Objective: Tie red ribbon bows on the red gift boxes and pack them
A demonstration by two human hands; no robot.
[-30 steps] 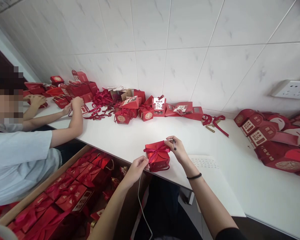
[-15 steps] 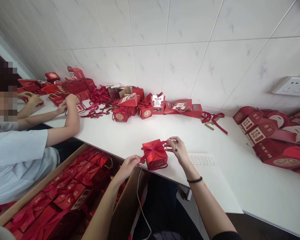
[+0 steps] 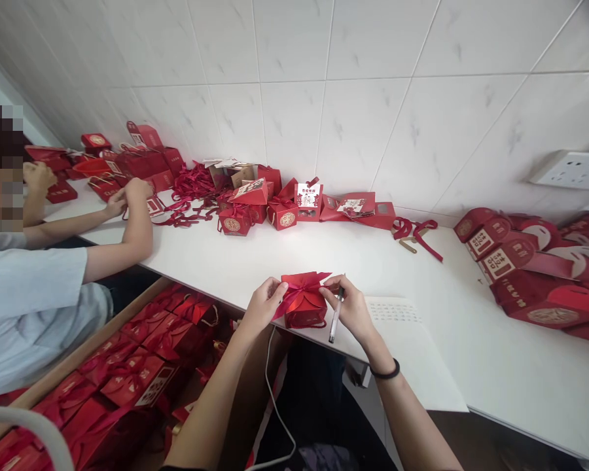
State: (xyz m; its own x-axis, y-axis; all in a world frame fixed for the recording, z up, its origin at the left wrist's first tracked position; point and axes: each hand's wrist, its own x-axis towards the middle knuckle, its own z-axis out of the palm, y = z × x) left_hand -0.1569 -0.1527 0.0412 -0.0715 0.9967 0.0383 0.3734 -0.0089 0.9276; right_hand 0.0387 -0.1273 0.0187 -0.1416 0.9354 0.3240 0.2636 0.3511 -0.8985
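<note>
A red gift box (image 3: 307, 318) stands at the table's near edge, its folded top crossed by a ribbon bow (image 3: 302, 288) with loose tails. At the box's left upper edge, my left hand (image 3: 264, 306) has thumb and fingers closed on the corner beside a ribbon tail. My right hand (image 3: 351, 307) is at the right upper corner, fingertips touching the box and ribbon there. A pen (image 3: 337, 317) is tucked between the fingers of that hand, tip pointing down. Whether my right fingertips pinch ribbon or cardboard is hidden.
Along the wall lie small red boxes (image 3: 282, 214), a ribbon pile (image 3: 194, 183) and loose ribbon (image 3: 427, 239). Larger red boxes (image 3: 544, 288) fill the right side, near a written sheet (image 3: 397, 311). A carton (image 3: 147, 288) of finished-looking boxes sits lower left, beside a co-worker's arm (image 3: 120, 252).
My left hand has moved from the ribbon tail up to the box's left edge. My right hand has come closer to the box, and the pen has swung to point down.
</note>
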